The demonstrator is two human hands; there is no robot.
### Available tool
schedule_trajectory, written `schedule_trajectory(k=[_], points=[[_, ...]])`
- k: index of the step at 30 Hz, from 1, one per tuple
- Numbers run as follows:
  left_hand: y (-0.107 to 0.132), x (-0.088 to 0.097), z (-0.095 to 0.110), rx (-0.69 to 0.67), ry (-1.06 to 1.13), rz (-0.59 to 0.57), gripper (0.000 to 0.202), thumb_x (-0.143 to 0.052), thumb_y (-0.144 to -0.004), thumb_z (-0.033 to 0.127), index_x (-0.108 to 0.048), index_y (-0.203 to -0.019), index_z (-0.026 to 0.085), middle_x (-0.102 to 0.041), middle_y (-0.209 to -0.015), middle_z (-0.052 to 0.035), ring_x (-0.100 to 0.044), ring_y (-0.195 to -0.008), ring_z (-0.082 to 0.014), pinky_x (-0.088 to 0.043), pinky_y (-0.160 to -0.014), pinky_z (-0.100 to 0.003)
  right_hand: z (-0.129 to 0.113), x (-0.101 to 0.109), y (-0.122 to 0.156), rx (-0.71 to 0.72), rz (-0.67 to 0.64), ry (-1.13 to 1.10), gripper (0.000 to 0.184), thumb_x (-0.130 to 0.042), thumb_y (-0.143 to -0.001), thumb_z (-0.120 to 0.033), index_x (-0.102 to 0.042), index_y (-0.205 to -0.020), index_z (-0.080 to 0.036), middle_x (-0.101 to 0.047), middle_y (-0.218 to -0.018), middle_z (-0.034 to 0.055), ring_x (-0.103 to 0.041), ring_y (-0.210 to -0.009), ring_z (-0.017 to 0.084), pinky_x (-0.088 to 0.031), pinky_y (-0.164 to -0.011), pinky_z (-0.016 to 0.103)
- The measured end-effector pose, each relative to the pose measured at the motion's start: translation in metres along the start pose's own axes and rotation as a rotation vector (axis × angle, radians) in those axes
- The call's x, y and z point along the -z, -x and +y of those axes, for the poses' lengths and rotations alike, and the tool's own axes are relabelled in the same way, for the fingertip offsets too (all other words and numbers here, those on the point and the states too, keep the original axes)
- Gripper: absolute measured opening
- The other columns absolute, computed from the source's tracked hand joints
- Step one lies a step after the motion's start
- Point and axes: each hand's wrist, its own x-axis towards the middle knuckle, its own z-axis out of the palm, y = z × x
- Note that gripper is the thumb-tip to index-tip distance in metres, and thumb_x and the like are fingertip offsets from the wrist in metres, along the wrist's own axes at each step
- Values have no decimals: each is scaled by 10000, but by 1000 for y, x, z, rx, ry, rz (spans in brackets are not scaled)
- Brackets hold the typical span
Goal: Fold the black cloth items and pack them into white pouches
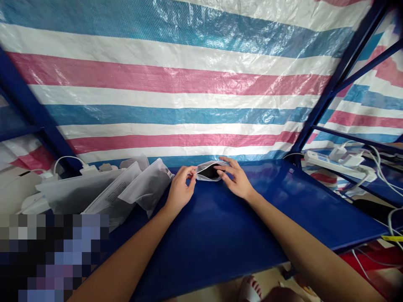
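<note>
A frosted plastic pouch stands at the back of the blue table, its mouth spread and its inside dark. My left hand pinches the pouch's left end between thumb and fingertips. At the other end, my right hand has one finger stretched along the back rim and others reaching into the mouth, so the right side of the pouch lies between its fingers. What is in the pouch, if anything, cannot be made out.
Several frosted pouches lean together on the left, beside white plugs and cables. A white power strip with cords is at the right. Striped plastic sheeting hangs behind the blue table, between blue metal posts.
</note>
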Motion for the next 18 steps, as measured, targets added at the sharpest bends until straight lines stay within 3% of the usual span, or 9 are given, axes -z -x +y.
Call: schedule_trajectory(k=[3,5,9,12,15,18], points=[[1,-2,2,-2,40,-35,279,-575,-1076,238,-684,-1332,261,-703,-1129,-66,-729,-1041,-195,-661,-977,-371,5,-6,1,5,-55,-4,320,-690,-1038,-349,-763,-1346,-305,-679,-1511,113,-617,-1386,354,-472,-1217,635],[2,-4,-2,28,75,-20,343,-626,-1053,258,-651,-1395,264,-694,-1183,-76,-728,-1058,-198,-670,-946,-365,8,-9,0,-93,-25,-87,337,-740,-992,-357,-765,-1322,-296,-744,-1407,98,-667,-1307,340,-507,-1186,605],[4,-8,-13,131,46,45,614,-765,-975,370,-539,-1535,260,-624,-1432,-137,-696,-1224,-256,-666,-973,-422,6,-7,-4,-468,120,-590,428,-892,-858,-454,-772,-1225,-268,-813,-1237,70,-753,-1173,302,-573,-1114,512],[4,-7,-11,198,90,-6,597,-705,-1024,476,-542,-1559,265,-544,-1605,-158,-638,-1394,-294,-625,-1087,-463,-1,-1,-6,-625,147,-953,567,-984,-751,-482,-769,-1232,-275,-828,-1234,65,-771,-1168,301,-615,-1048,458],[3,-5,2,211,203,-134,497,-580,-1095,517,-604,-1530,277,-560,-1642,-127,-588,-1484,-298,-582,-1153,-442,-9,-1,-5,-680,38,-1130,597,-980,-737,-544,-770,-1217,-257,-831,-1230,88,-787,-1135,321,-656,-970,468],[2,-3,13,249,269,-159,443,-542,-1113,537,-685,-1441,277,-730,-1416,-101,-696,-1324,-281,-610,-1067,-400,-17,-8,0,-722,-105,-1209,529,-960,-780,-523,-782,-1178,-222,-844,-1155,110,-811,-1054,315,-669,-959,471]])
